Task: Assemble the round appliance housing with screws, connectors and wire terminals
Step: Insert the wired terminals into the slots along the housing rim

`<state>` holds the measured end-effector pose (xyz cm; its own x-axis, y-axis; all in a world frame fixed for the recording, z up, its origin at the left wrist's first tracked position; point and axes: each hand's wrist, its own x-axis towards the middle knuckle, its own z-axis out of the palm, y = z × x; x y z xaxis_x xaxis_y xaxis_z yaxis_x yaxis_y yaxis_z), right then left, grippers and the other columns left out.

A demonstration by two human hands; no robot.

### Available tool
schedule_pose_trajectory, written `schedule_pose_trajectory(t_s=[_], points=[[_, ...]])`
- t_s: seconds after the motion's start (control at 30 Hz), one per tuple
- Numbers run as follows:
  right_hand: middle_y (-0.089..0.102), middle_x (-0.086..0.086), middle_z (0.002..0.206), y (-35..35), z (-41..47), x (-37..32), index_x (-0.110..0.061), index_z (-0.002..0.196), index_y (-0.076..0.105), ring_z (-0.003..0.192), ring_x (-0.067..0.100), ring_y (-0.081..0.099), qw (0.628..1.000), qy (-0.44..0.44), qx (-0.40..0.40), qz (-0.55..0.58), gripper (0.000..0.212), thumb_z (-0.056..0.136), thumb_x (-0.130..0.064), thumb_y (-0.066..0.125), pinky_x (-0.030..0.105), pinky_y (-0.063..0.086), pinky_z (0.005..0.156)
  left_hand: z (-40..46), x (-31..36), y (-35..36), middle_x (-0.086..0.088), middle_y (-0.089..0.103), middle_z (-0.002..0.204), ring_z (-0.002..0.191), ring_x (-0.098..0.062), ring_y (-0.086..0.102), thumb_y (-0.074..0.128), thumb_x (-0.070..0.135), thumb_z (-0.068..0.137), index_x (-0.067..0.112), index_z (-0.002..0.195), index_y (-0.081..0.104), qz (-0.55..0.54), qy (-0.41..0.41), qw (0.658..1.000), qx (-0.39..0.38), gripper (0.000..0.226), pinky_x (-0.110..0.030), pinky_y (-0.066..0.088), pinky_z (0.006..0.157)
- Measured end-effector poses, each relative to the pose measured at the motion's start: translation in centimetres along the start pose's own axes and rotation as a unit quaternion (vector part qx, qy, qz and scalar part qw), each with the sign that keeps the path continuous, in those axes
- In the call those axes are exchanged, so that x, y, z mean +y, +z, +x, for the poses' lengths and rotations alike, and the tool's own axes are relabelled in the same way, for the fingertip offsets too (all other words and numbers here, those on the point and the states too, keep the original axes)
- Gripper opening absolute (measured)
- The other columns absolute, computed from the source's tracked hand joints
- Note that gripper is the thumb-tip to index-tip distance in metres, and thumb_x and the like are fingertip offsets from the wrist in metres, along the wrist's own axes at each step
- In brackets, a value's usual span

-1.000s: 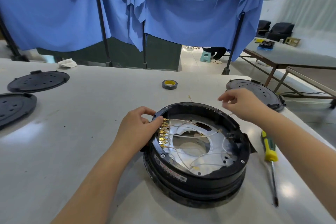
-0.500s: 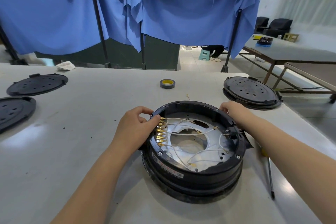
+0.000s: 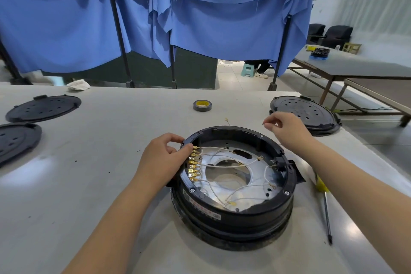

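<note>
A round black plastic appliance housing (image 3: 233, 187) sits open side up on the pale grey worktable (image 3: 93, 184), lower centre of the frame, showing a silvery metal plate with a large central hole, thin white wires (image 3: 224, 165) looping across it, and a row of brass spade terminals (image 3: 194, 165) along its left inner wall. The left hand (image 3: 165, 159) grips the housing's left rim, thumb outside and fingertips curled over the edge beside the terminals (whether a finger touches one is hard to make out). The right hand (image 3: 287, 128) hangs above the rim's upper right, thumb and forefinger pinching a tiny metal piece (image 3: 264, 124) too small to identify. A yellow-handled screwdriver (image 3: 323, 200) lies at right, its handle partly hidden by the right forearm. A roll of dark tape with a yellow core (image 3: 202, 105) lies above centre. Black perforated round lids rest at upper right (image 3: 304, 111) and at left (image 3: 44, 108), one (image 3: 15, 140) cut off by the left edge. Blue cloth (image 3: 200, 18) fills the top.
</note>
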<state>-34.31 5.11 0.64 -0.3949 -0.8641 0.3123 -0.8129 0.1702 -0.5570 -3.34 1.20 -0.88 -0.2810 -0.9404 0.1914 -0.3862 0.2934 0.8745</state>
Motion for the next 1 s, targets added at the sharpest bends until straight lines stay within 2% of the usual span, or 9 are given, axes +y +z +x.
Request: schedule_pose_trajectory(t_s=[0.17,0.37,0.43,0.53,0.6,0.67,0.8,0.9,1.0], points=[[0.067,-0.006,0.091,-1.3,-0.4,-3.2,-0.026,0.089,0.067,0.089,0.017,0.062,0.994,-0.053,0.016,0.092,0.011,0.092,-0.016,0.063,0.03,0.05,0.085,0.0,0.0,0.0,-0.016,0.07,0.066,0.063,-0.032,0.069,0.069,0.036,0.086,0.028,0.092,0.064,-0.005,-0.001,1.0,-0.001,0.012,-0.048,0.059,0.067],[0.069,-0.017,0.089,-1.2,-3.3,-8.3,-0.033,0.089,0.067,0.085,-0.001,0.063,0.98,-0.132,-0.016,0.15,0.016,0.091,-0.018,0.064,0.009,0.048,0.077,-0.1,0.1,0.0,-0.013,0.067,0.059,0.058,-0.03,0.068,0.071,0.036,0.085,0.027,0.094,0.065,-0.018,-0.001,1.0,0.007,0.014,-0.041,0.057,0.062],[0.069,-0.017,0.087,-0.8,-4.4,-9.6,-0.035,0.088,0.068,0.084,-0.002,0.063,0.975,-0.145,-0.032,0.165,0.017,0.09,-0.018,0.066,0.007,0.048,0.076,-0.2,0.1,0.0,-0.005,0.057,0.047,0.047,-0.021,0.058,0.072,0.037,0.083,0.027,0.096,0.066,-0.025,0.009,0.999,0.019,0.017,-0.032,0.051,0.054],[0.07,-0.017,0.084,0.2,-5.9,-10.8,-0.035,0.085,0.07,0.081,-0.002,0.064,0.967,-0.145,-0.048,0.205,0.019,0.087,-0.016,0.069,0.008,0.048,0.075,-0.4,0.4,0.0,0.006,0.048,0.044,0.044,-0.007,0.046,0.074,0.032,0.083,0.028,0.09,0.068,-0.041,0.048,0.997,0.046,0.01,-0.023,0.044,0.055],[0.07,-0.016,0.084,0.9,-6.6,-11.1,-0.031,0.086,0.071,0.081,-0.002,0.064,0.963,-0.147,-0.048,0.222,0.019,0.086,-0.013,0.069,0.009,0.048,0.074,-0.7,1.0,0.0,0.008,0.052,0.049,0.046,-0.004,0.047,0.075,0.026,0.083,0.028,0.083,0.071,-0.063,0.071,0.994,0.056,0.005,-0.019,0.042,0.053],[0.07,-0.016,0.083,1.3,-7.0,-11.2,-0.031,0.085,0.07,0.079,-0.003,0.064,0.961,-0.151,-0.047,0.227,0.02,0.086,-0.011,0.07,0.008,0.046,0.071,-1.1,1.7,0.1,0.013,0.06,0.059,0.053,0.0,0.051,0.076,0.021,0.081,0.029,0.078,0.074,-0.074,0.092,0.992,0.049,0.009,-0.013,0.041,0.054],[0.07,-0.013,0.084,1.6,-7.2,-11.0,-0.025,0.087,0.072,0.081,-0.001,0.065,0.96,-0.158,-0.052,0.224,0.016,0.085,-0.009,0.071,0.011,0.049,0.074,-1.8,2.5,0.9,0.018,0.069,0.084,0.089,0.001,0.061,0.075,0.018,0.081,0.033,0.081,0.075,-0.051,0.137,0.989,0.021,0.015,-0.007,0.042,0.073],[0.071,-0.011,0.086,1.6,-7.4,-11.0,-0.022,0.09,0.073,0.084,0.003,0.067,0.959,-0.165,-0.071,0.22,0.014,0.084,-0.009,0.071,0.019,0.053,0.08,-2.1,2.8,1.1,0.018,0.068,0.085,0.091,-0.001,0.061,0.075,0.018,0.081,0.032,0.083,0.075,-0.057,0.15,0.987,0.019,0.014,-0.004,0.041,0.074],[0.071,-0.013,0.085,1.6,-7.6,-11.2,-0.021,0.091,0.074,0.084,0.002,0.067,0.956,-0.179,-0.086,0.218,0.013,0.084,-0.01,0.071,0.019,0.054,0.08,-2.1,2.9,1.1,0.016,0.069,0.083,0.087,-0.001,0.063,0.074,0.02,0.082,0.031,0.08,0.075,-0.068,0.148,0.986,0.021,0.011,-0.005,0.043,0.074]])
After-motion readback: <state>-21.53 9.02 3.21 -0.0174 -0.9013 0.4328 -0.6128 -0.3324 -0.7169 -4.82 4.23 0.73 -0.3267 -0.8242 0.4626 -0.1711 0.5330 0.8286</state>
